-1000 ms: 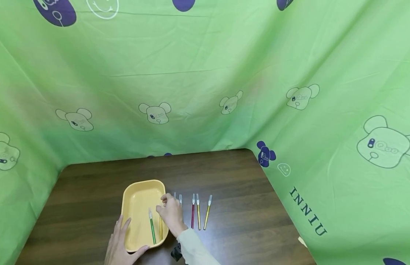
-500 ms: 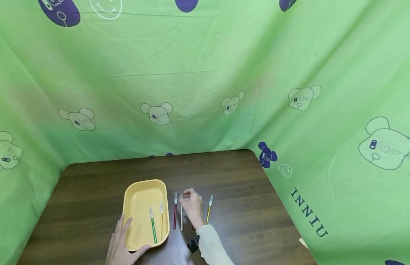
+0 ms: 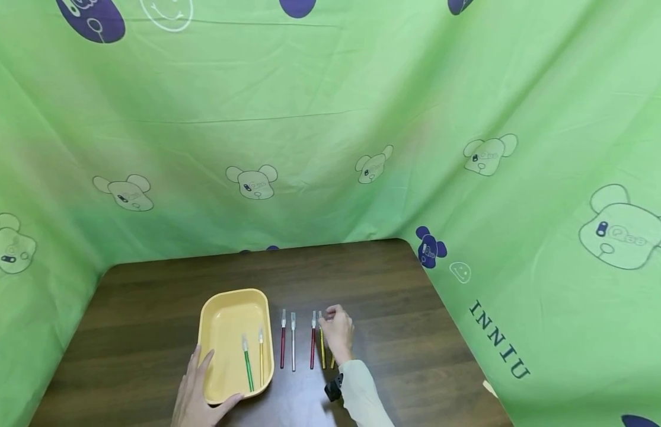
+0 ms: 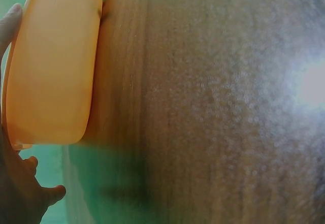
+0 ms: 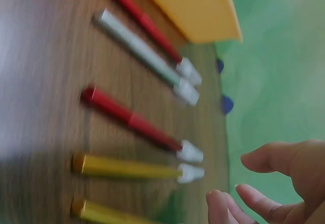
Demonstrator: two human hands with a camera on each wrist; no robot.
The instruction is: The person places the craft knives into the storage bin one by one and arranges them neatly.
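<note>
Right hand [image 3: 338, 333] over the two yellow pens on the counter [image 3: 415, 356], fingertips apart. Right wrist view: left yellow pen [image 5: 129, 167] points its clear cap at the fingertips, gap between. Right yellow pen [image 5: 109, 214] partly under the hand in head view, its cap hidden there. Just left of the hand: inner red pen [image 3: 312, 347]. Further left, nearer the tray [image 3: 220, 356]: silver pen [image 3: 293, 350], then outer red pen [image 3: 283, 347] beside the tray wall. Left hand [image 3: 194, 391] at the tray's near-left corner, fingers straight along the left side, thumb spread away along the near rim. Inside the tray, right half: green pen [image 3: 248, 369], tray yellow pen [image 3: 261, 359].
</note>
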